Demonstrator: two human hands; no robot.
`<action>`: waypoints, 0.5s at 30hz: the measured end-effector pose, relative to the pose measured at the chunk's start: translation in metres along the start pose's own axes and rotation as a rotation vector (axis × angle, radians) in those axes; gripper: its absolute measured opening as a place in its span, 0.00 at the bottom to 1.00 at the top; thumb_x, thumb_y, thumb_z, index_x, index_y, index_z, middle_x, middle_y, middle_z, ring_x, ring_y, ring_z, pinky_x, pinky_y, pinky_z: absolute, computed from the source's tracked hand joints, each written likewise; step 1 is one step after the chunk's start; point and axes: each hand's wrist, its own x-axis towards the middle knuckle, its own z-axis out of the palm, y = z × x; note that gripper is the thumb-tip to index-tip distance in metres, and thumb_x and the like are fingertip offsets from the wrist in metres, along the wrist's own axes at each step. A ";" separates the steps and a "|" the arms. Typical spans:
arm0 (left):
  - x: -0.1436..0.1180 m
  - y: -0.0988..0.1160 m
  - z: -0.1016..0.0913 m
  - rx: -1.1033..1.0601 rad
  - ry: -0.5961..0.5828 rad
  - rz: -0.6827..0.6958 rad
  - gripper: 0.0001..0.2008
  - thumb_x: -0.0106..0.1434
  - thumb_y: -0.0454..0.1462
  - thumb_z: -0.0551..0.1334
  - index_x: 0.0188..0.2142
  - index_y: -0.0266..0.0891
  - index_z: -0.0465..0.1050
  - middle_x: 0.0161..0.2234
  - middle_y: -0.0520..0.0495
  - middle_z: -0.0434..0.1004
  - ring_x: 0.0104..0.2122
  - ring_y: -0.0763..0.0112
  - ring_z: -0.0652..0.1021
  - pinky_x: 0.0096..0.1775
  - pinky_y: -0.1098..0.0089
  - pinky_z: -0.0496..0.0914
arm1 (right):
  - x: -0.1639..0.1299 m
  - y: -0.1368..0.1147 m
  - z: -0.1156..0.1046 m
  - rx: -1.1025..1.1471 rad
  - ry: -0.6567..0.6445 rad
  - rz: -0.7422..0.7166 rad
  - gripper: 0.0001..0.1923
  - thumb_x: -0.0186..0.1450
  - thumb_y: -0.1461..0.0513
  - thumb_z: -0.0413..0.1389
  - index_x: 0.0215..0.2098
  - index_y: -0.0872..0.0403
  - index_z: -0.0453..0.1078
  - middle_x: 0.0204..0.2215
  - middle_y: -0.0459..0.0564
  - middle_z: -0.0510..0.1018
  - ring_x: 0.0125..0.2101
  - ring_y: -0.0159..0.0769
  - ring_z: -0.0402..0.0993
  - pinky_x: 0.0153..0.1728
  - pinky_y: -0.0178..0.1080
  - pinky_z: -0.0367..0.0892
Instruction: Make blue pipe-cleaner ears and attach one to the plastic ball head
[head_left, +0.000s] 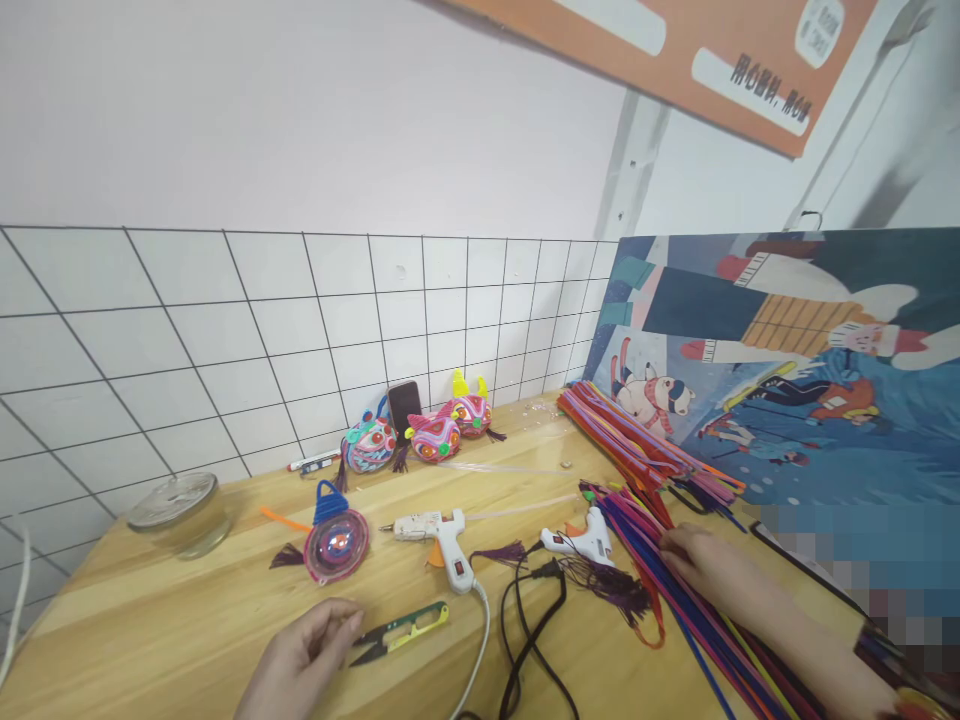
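Observation:
My left hand (307, 650) is at the table's front, its fingers curled and thumb near the index finger, with nothing visible in it. Beside its fingertips lie yellow-and-dark thread snips (405, 630). My right hand (697, 560) reaches over a bundle of colored pipe cleaners (637, 530), its fingers closed on some of them; the fingertips are partly hidden. Left of center lies a round pink ornament (337, 545) with a blue coiled top, an orange pipe cleaner (283, 518) and a dark tassel. Two white glue guns (450, 545) (585, 540) lie between the hands.
Several colorful animal-face ornaments (435, 438) and a phone (405, 408) stand at the back. A glass jar (184, 515) is at left. More pipe cleaners (645, 440) lie at back right. Black cables (529, 620) and purple tassels (607, 590) spread mid-table. A picture board (787, 370) leans at right.

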 end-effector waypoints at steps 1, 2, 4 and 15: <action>0.000 0.000 0.000 -0.004 -0.001 -0.001 0.21 0.49 0.55 0.57 0.27 0.40 0.73 0.24 0.50 0.74 0.26 0.67 0.71 0.31 0.73 0.66 | 0.001 0.001 0.001 0.000 -0.034 0.001 0.10 0.58 0.61 0.48 0.25 0.52 0.71 0.27 0.52 0.77 0.28 0.40 0.75 0.31 0.35 0.64; -0.001 0.001 0.000 -0.009 -0.003 0.000 0.21 0.49 0.55 0.57 0.27 0.40 0.73 0.24 0.50 0.74 0.27 0.66 0.72 0.31 0.73 0.66 | 0.002 0.002 0.002 -0.008 -0.035 0.022 0.10 0.58 0.61 0.49 0.24 0.52 0.71 0.27 0.53 0.77 0.28 0.41 0.75 0.30 0.36 0.64; -0.002 0.001 0.000 -0.017 -0.002 0.003 0.20 0.48 0.54 0.58 0.26 0.40 0.73 0.25 0.50 0.74 0.28 0.66 0.72 0.32 0.73 0.66 | 0.004 0.003 0.006 -0.023 -0.029 0.053 0.09 0.56 0.61 0.50 0.23 0.53 0.70 0.27 0.53 0.77 0.28 0.42 0.75 0.29 0.36 0.63; -0.003 -0.011 -0.001 0.040 -0.037 0.005 0.20 0.52 0.53 0.56 0.29 0.39 0.72 0.27 0.49 0.75 0.28 0.67 0.72 0.31 0.73 0.66 | 0.009 -0.008 0.006 -0.056 0.012 0.109 0.14 0.57 0.66 0.47 0.37 0.52 0.71 0.35 0.54 0.78 0.36 0.41 0.75 0.33 0.35 0.64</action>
